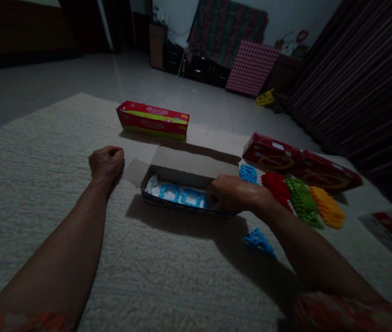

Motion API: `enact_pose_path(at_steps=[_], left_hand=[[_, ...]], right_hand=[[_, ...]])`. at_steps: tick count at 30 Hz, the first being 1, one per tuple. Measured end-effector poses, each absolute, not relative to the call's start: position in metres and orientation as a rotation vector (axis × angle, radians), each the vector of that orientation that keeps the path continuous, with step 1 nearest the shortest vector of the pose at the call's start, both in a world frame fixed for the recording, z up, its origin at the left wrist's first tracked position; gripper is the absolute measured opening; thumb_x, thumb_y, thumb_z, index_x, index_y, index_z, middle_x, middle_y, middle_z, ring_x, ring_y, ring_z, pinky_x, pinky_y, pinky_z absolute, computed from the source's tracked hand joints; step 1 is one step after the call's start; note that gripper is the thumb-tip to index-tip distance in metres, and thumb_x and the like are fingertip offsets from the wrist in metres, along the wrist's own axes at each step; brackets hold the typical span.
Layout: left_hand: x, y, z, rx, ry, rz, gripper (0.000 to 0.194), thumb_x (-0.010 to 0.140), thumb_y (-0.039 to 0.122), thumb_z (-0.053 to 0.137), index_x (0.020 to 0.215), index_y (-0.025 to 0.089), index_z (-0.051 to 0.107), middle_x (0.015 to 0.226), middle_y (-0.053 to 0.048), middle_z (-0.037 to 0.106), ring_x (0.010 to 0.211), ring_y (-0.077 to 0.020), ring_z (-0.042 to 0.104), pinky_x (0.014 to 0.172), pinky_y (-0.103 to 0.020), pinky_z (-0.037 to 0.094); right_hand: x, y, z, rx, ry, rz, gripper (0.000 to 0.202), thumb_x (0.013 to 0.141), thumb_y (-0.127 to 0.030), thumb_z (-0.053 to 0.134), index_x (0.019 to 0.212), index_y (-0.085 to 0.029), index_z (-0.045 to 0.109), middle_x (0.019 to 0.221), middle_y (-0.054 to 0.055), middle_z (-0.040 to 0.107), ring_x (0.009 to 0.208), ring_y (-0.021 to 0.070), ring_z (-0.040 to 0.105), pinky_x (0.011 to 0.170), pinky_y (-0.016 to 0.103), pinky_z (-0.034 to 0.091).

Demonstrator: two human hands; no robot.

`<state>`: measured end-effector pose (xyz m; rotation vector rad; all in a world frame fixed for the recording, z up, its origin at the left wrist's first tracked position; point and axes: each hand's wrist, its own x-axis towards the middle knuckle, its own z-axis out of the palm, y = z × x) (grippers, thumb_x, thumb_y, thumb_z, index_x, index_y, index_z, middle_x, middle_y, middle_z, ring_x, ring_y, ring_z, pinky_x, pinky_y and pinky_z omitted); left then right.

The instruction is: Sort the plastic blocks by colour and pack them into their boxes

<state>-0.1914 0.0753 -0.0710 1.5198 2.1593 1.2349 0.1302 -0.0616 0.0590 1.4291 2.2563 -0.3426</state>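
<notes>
An open cardboard box [189, 159] sits in front of me with its flaps folded back. Inside lie white plastic wrapping [153, 186] and square blue plastic building pieces [170, 192] in a row. My right hand [232, 191] reaches into the box's right end, fingers curled down at a blue piece [204, 200]; its fingertips are partly hidden. My left hand [107, 162] rests as a loose fist on the quilted cover, left of the box, with nothing visible in it. A triangular blue piece [260, 243] lies below my right forearm. Another blue stack [248, 173] stands beyond the right hand.
Red [274, 186], green [302, 200] and yellow piles of pieces [326, 206] lie at right on the quilted cover [147, 272]. Behind them stand dark red boxes [299, 161]. A red and yellow-green box [154, 121] is beyond the open one. A curtain [361, 69] hangs far right.
</notes>
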Motion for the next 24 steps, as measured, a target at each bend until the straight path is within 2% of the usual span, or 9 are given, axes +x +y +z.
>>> enact_pose_path(at_steps=[6,12,15,18,24], left_hand=[[-0.194,0.08,-0.075,1.525,2.179,1.211,0.033,0.076,0.032,0.064,0.1,0.015,0.08,0.092,-0.007,0.078,0.084,-0.0213,0.07,0.078,-0.03,0.052],[-0.194,0.08,-0.075,1.529,2.177,1.204,0.034,0.077,0.034,0.065,0.101,0.016,0.08,0.092,-0.006,0.079,0.085,-0.0209,0.071,0.079,-0.029,0.052],[-0.193,0.079,-0.074,1.53,2.171,1.219,0.034,0.077,0.033,0.064,0.102,0.015,0.08,0.094,-0.008,0.079,0.087,-0.0213,0.071,0.081,-0.029,0.052],[-0.193,0.079,-0.073,1.53,2.166,1.219,0.034,0.076,0.033,0.064,0.101,0.015,0.08,0.094,-0.008,0.079,0.088,-0.0223,0.071,0.081,-0.03,0.053],[-0.192,0.077,-0.071,1.505,2.172,1.221,0.036,0.072,0.031,0.063,0.099,0.015,0.08,0.09,-0.008,0.078,0.086,-0.0248,0.072,0.081,-0.031,0.054]], right_hand=[[0.122,-0.063,0.054,1.451,2.214,-0.247,0.012,0.078,-0.015,0.067,0.085,-0.017,0.077,0.082,0.009,0.075,0.075,0.0204,0.069,0.062,0.027,0.043],[0.14,-0.071,0.066,1.514,2.376,-0.359,0.004,0.082,-0.022,0.07,0.082,-0.02,0.073,0.071,0.001,0.07,0.064,0.013,0.061,0.058,0.024,0.038],[0.168,-0.083,0.078,1.73,2.479,-0.365,0.012,0.088,-0.028,0.066,0.082,-0.019,0.071,0.066,-0.001,0.067,0.059,0.0111,0.058,0.056,0.024,0.036],[0.202,-0.096,0.079,2.04,2.498,-0.238,0.016,0.091,-0.033,0.062,0.085,-0.019,0.07,0.069,0.0,0.068,0.061,0.0126,0.06,0.059,0.025,0.04],[0.258,-0.108,0.058,2.268,2.318,-0.137,0.015,0.088,-0.025,0.06,0.087,-0.017,0.072,0.081,0.005,0.071,0.068,0.0168,0.064,0.063,0.029,0.044]])
